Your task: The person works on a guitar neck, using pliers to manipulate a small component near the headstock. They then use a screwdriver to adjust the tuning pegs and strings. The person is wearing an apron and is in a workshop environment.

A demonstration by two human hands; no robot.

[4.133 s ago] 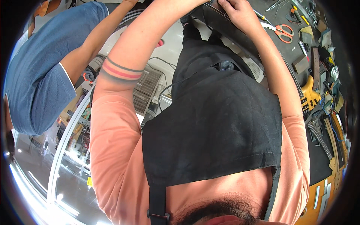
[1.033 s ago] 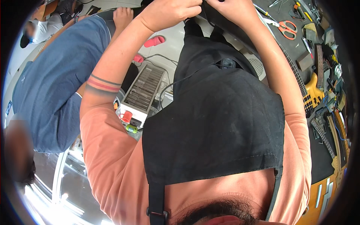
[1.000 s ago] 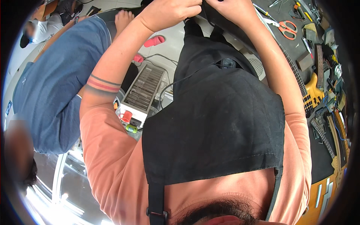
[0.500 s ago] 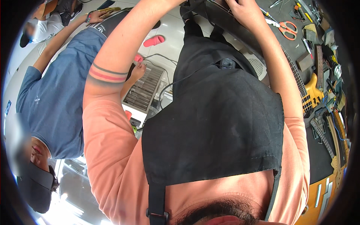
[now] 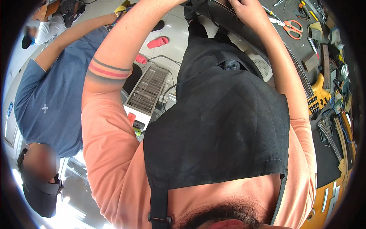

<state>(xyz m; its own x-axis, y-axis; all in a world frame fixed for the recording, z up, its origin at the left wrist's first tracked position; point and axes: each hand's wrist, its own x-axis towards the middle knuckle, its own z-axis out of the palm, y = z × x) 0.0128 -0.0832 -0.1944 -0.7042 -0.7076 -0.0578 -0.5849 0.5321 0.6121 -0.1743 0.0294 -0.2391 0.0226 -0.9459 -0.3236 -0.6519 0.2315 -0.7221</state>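
Note:
My left forearm [image 5: 129, 42], with dark and red bands round it, reaches up past the top edge; the left hand itself is outside the picture. At the upper edge, my right hand [image 5: 248, 12] is partly cut off, its thumb and a finger bent over the dark edge of the bench. The fingertips and anything in them are hidden. Beside my right forearm runs a fretted neck with strings [image 5: 299, 72], leading to a yellow wooden piece [image 5: 320, 91] with dark fittings. Orange-handled scissors [image 5: 292, 29] lie on the dark bench mat to the right of the hand.
The bench on the right carries crowded tools, wooden blocks [image 5: 310, 61] and another fretted neck [image 5: 329, 139]. A co-worker in a blue shirt [image 5: 49, 103] is close on my left. A slatted grey unit [image 5: 146, 89], cables and a pink slipper [image 5: 158, 42] are at floor level.
The co-worker has shifted and turned the head; one arm is raised higher, and the other hand has gone out of sight behind my left arm. My own arms have barely moved.

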